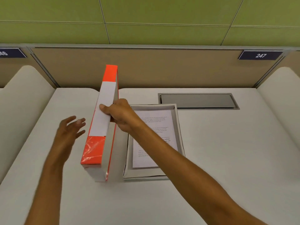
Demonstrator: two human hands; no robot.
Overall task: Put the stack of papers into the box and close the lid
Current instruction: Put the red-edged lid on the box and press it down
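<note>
papers (153, 138) in box (179, 127) | lid (101, 124) on edge, left of box | both on desk (227, 159)

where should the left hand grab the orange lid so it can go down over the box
Take the lid by its near end, coming from its left, opposite the right hand, which pinches the top edge. It stands on its long edge beside the open box, so a second grip should steady the swing. The left hand hangs open nearby.

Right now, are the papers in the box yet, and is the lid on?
The papers already lie inside the open box, so that part looks done. The lid is not on: the right hand grips it, standing on edge on the desk just left of the box, while the left hand hovers open beside it. What is left is to lay the lid over the box and close it.
</note>
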